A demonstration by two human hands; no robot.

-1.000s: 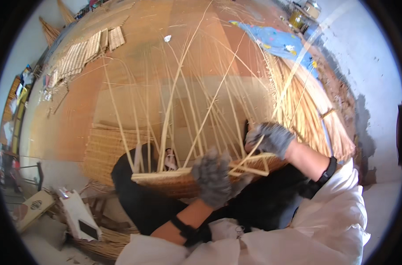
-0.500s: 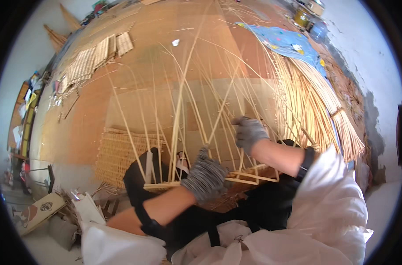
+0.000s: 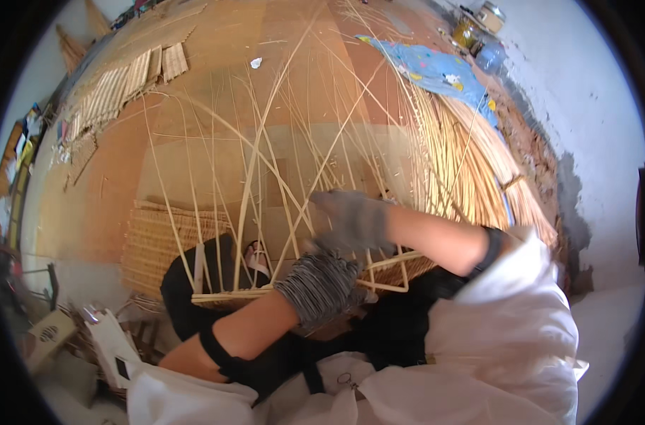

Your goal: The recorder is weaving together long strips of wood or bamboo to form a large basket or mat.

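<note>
A narrow woven edge of pale wicker rods (image 3: 223, 297) lies across my lap, with long thin upright rods (image 3: 246, 191) fanning away from it, some of them crossing. My left hand (image 3: 319, 289), in a striped grey knitted glove, is closed over the middle of this edge. What lies under its fingers is mostly hidden. Just above and beyond it, my right hand (image 3: 355, 219), gloved in grey too, reaches in over the rods; motion smears its fingers. To the right of the hands, rods bend into a corner (image 3: 405, 275) at the edge's right end.
On the right lies a big bundle of pale rods (image 3: 457, 152), partly under a blue patterned cloth (image 3: 436, 67). A woven wicker panel (image 3: 152, 244) is at my left. Farther left are stacked slatted pieces (image 3: 117, 92). A white carton (image 3: 110, 340) and scraps sit near left.
My right hand has moved left and down, close to my left hand, and some rods lean differently. My left hand stays on the woven edge. The whole view has shifted somewhat.
</note>
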